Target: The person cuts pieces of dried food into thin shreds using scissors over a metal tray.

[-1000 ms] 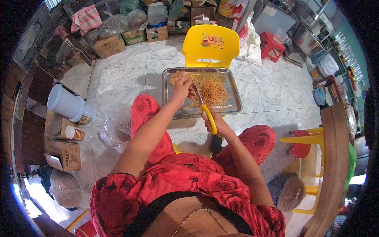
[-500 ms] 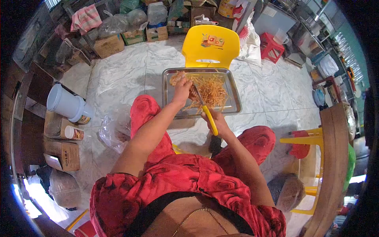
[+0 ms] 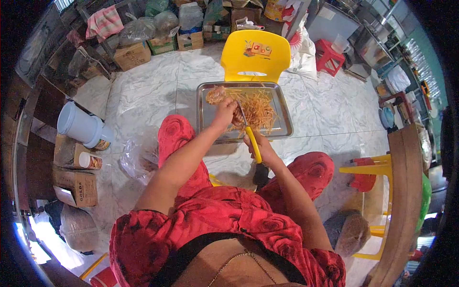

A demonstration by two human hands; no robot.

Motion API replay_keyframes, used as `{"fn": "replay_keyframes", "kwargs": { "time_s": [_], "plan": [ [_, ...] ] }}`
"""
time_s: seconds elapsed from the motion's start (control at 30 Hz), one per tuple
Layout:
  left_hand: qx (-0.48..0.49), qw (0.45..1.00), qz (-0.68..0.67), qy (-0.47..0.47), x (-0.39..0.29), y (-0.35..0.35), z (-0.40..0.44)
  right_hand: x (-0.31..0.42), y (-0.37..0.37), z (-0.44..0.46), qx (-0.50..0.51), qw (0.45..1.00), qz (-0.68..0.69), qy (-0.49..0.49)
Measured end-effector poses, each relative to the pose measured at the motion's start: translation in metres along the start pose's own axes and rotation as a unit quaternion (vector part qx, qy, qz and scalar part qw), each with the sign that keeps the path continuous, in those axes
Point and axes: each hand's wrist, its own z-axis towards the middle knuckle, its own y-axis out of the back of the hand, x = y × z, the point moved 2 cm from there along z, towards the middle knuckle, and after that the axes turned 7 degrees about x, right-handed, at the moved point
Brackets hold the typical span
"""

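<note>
Shifting toward the scissors, left hand fingers clamp a brown piece; right hand fingers wrap the yellow handle

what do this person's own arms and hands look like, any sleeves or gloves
The sleeves are red with a darker rose-like pattern and end around the elbows. Below them the forearms are uncovered, and both hands, left and right, are bare, without gloves.

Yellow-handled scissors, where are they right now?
In the head view, the yellow-handled scissors are in the right hand, blade over the metal tray, close to the left hand.
</note>
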Motion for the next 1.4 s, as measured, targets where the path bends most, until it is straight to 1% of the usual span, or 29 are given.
{"fn": "replay_keyframes", "kwargs": {
  "time_s": [0.1,0.17,0.3,0.4,0.47,0.5,0.57,0.6,0.7,0.77,0.8,0.87,1.0,1.07,1.1,1.13,1.17,1.2,1.27,1.4],
  "plan": [
    [0.017,1.000,-0.003,0.014,0.003,0.001,0.002,0.010,-0.002,-0.004,0.007,1.000,0.023,-0.008],
    [0.019,0.999,-0.039,0.005,0.000,-0.002,-0.002,0.019,-0.001,-0.009,-0.002,0.999,0.019,-0.041],
    [0.026,0.999,-0.036,0.000,0.007,-0.002,0.003,0.010,0.003,-0.008,-0.017,0.998,0.025,-0.047],
    [0.024,0.999,-0.028,-0.006,0.011,0.000,0.006,0.009,0.003,-0.006,-0.026,0.999,-0.006,-0.038],
    [0.024,0.999,-0.039,-0.014,0.017,0.002,0.010,0.011,0.003,-0.006,-0.049,0.998,-0.027,0.003],
    [0.024,0.999,-0.039,-0.014,0.014,0.001,0.009,0.010,0.003,-0.006,-0.049,0.998,-0.027,0.003],
    [0.008,0.998,-0.038,-0.056,0.007,-0.002,0.007,0.008,0.003,-0.005,-0.027,0.999,0.005,-0.027],
    [0.002,0.997,-0.037,-0.070,0.003,-0.002,0.005,0.010,0.004,-0.005,-0.026,0.999,0.005,-0.027],
    [0.003,0.998,0.034,-0.057,-0.005,0.000,0.000,0.012,0.004,-0.006,-0.007,0.999,0.007,-0.053],
    [0.023,1.000,0.008,0.002,-0.007,0.000,0.000,0.007,0.001,-0.005,0.006,1.000,0.024,-0.017],
    [0.023,1.000,0.008,0.004,-0.004,0.000,-0.001,0.010,0.001,-0.005,0.006,1.000,0.025,-0.019],
    [0.046,0.997,0.061,-0.032,0.001,-0.003,-0.003,0.019,0.001,-0.007,0.003,1.000,0.019,-0.008],
    [0.061,0.997,0.033,-0.014,0.006,-0.005,-0.001,0.017,0.001,-0.009,-0.009,0.999,0.043,-0.020],
    [0.051,0.998,0.012,-0.017,0.007,-0.006,-0.002,0.021,0.003,-0.010,-0.018,0.997,0.011,-0.076],
    [0.051,0.999,0.012,-0.016,0.021,-0.004,0.008,0.017,0.002,-0.008,-0.018,0.997,0.011,-0.077],
    [0.021,0.995,0.036,-0.087,0.043,0.003,0.024,0.009,0.002,-0.005,-0.030,0.998,-0.001,-0.053],
    [0.007,0.991,0.047,-0.122,0.044,0.003,0.024,0.005,0.002,-0.003,-0.041,0.999,-0.014,-0.030],
    [-0.008,0.986,0.060,-0.156,0.044,0.003,0.024,0.004,0.003,-0.002,-0.041,0.999,-0.014,-0.031],
    [0.027,1.000,0.004,-0.010,0.014,-0.005,0.006,0.005,0.004,0.001,-0.058,0.998,-0.020,0.013],
    [0.046,0.998,-0.029,-0.034,0.014,-0.007,0.008,0.013,0.006,-0.002,-0.058,0.998,-0.005,-0.017]
  ]
}}
